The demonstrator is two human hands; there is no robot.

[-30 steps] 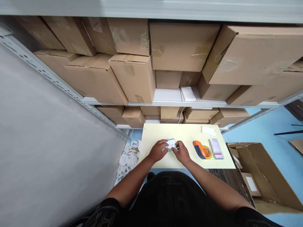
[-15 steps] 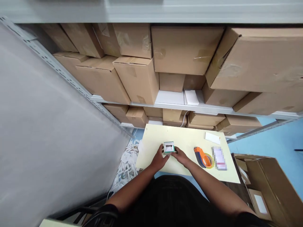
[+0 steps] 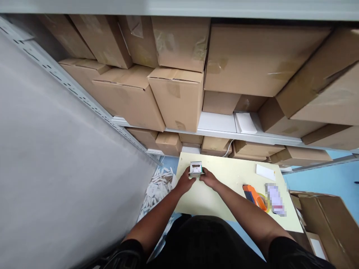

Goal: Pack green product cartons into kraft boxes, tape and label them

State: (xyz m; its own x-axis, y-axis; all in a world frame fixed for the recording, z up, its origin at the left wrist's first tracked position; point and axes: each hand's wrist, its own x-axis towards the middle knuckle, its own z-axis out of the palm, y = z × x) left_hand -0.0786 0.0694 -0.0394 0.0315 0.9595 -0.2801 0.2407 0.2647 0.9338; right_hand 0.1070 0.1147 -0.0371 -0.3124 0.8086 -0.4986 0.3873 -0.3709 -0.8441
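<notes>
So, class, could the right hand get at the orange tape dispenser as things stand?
Probably yes: the right hand is helping hold a small box, but nothing on the tabletop appears to block its way to the orange tape dispenser.

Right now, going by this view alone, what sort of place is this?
Probably a stockroom or packing area: cardboard cartons stand stacked on slotted shelving, and an orange tape dispenser lies on the pale yellow tabletop.

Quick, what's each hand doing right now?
Left hand: holding the left side of a small box.
Right hand: holding the same box's right side.
</notes>
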